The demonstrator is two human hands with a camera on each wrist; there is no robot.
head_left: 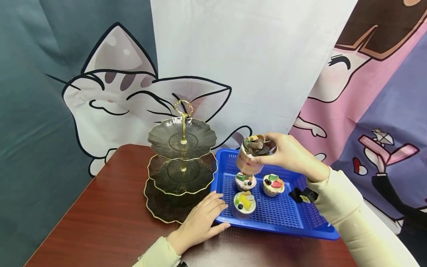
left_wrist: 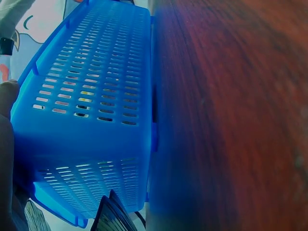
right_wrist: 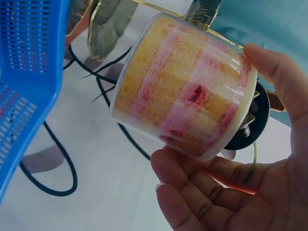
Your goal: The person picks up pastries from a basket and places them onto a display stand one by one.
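Note:
My right hand [head_left: 283,150] grips a toy layered cake cup [head_left: 249,163] by its upper edge, above the blue basket [head_left: 283,231]. Dark chocolate pieces and a green sprig top it; its side shows pink and yellow layers in the right wrist view, where thumb and fingers clasp the cup [right_wrist: 185,89]. My left hand [head_left: 201,220] rests with fingers extended at the basket's near left corner. Inside the basket sit a cupcake with mango-yellow topping [head_left: 245,202], a cupcake with green and dark fruit [head_left: 245,181] and a strawberry cupcake [head_left: 273,185].
Left of the basket stands a three-tier dark glass stand, with its top plate [head_left: 166,142], middle plate [head_left: 163,180], bottom plate [head_left: 160,205] and gold handle [head_left: 184,107]. Both stand on a reddish-brown wooden table [head_left: 100,211]. A cartoon-printed curtain [head_left: 260,55] hangs behind.

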